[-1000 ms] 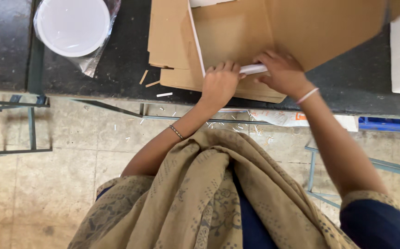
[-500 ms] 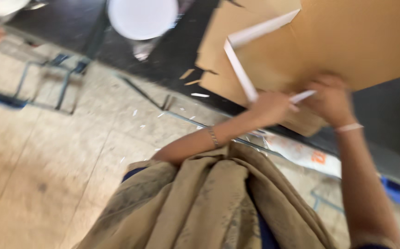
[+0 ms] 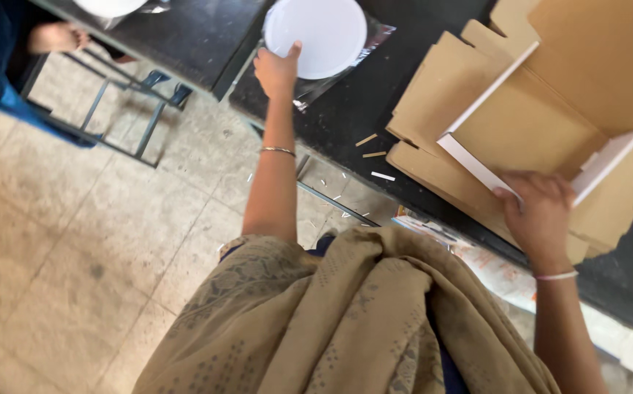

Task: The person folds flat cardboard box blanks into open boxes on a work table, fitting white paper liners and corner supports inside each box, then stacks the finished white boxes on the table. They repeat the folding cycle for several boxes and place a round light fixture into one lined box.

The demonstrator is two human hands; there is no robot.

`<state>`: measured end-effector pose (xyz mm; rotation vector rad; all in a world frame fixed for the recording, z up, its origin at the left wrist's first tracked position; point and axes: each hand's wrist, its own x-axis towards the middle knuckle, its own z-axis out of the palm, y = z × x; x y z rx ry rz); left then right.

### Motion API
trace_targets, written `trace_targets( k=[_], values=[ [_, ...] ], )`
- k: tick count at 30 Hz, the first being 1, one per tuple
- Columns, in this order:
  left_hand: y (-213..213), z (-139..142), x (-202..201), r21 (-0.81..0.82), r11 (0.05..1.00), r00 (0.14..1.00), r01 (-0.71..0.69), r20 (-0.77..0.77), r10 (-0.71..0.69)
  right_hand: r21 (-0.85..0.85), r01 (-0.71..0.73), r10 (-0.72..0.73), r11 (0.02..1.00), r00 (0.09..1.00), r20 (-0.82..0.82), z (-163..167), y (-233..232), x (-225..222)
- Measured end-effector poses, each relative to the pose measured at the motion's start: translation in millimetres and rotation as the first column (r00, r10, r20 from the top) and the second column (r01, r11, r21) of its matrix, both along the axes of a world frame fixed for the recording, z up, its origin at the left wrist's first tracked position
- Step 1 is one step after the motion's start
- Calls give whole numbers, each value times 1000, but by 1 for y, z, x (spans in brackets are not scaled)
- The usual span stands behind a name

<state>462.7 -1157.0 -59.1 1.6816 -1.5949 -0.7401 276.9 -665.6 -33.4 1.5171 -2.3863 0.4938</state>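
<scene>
- Cardboard [image 3: 543, 138] lies flat on the black table [image 3: 375, 102]; likely light, stiff, prone to creasing.
- Right hand [image 3: 539, 211] presses its near edge by a white strip [image 3: 477, 166], fingers curled over it.
- Left hand [image 3: 276, 71] pinches the white plate [image 3: 320, 33] at its rim, thumb on top; thin, light, probably bendy.

The left hand [image 3: 276, 71] has left the cardboard sheet [image 3: 543, 109] and now touches the white round plate [image 3: 315, 36]

Bare counter [image 3: 346, 109] lay open mid-frame between the plate [image 3: 316, 35] at top and the cardboard [image 3: 521, 138] at right; only small scraps [image 3: 372, 153] dotted it.
</scene>
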Motion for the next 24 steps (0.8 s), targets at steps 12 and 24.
trace_targets(
  k=[12, 24],
  values=[
    [27, 66, -9, -458, 651, 311, 605, -617, -723, -11, 271, -264, 963, 947, 182, 6, 7, 25],
    [230, 63, -169, -618, -127, -189, 776, -36, -981, -181, 235, -203, 955, 963, 179, 52, 1, 80]
  ],
)
